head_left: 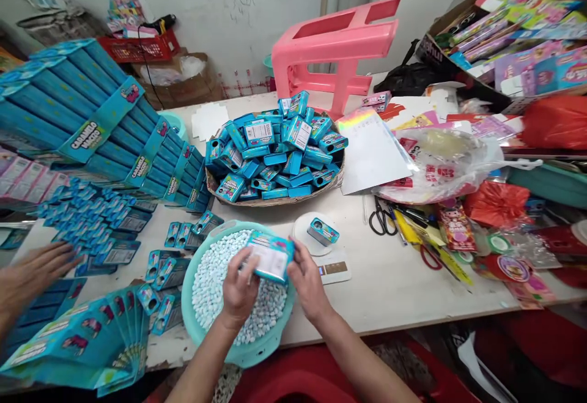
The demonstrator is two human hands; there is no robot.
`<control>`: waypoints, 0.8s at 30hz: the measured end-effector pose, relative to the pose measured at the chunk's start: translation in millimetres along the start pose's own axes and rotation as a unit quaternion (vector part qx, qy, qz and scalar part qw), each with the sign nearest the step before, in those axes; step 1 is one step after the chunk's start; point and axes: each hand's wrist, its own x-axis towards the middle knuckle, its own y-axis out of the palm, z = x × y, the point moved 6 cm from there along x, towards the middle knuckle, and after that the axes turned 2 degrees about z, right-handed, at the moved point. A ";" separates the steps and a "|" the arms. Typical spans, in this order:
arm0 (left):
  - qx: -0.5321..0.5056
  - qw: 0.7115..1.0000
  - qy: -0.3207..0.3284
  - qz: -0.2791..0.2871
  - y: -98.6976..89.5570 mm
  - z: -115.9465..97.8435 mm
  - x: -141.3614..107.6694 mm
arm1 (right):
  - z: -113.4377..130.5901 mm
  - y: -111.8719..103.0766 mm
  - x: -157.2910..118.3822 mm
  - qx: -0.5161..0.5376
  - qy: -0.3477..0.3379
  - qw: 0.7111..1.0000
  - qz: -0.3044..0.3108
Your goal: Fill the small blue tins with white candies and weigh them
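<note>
Above a turquoise basin [188,305] filled with small pale candies [211,293], I hold a small blue candy box [270,259] with its white printed panel facing up. My left hand [241,287] grips the box's left end, fingers curled over it. At the right end, my right hand [309,280] closes on the edge with thumb and fingers. Just beyond it, another blue box [323,232] with a round hole lies on a small white scale [337,270]. What is inside the held box is hidden.
A co-worker's hand [41,274] reaches in at the left beside rows of blue boxes [92,213]. Tall stacked display cartons [92,122] stand behind. A heaped cardboard tray [275,198], pink stool [339,42], scissors [383,216] and plastic bags [440,164] crowd the table.
</note>
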 end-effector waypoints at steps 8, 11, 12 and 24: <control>-0.007 0.973 0.217 0.083 -33.0 -26.5 -6.2 | -7.8 4.8 -19.3 -0.154 0.064 0.980 0.109; -0.008 0.969 0.221 0.111 -32.4 -30.8 -2.8 | -1.9 10.2 -34.4 -0.190 0.004 0.976 0.105; -0.017 0.971 0.202 0.130 -28.2 -30.9 -2.4 | -1.9 11.5 -39.2 -0.194 -0.008 0.975 0.104; -0.179 0.954 -0.172 0.165 -17.3 -2.9 -34.6 | -48.1 11.5 -88.9 0.263 0.224 0.933 0.102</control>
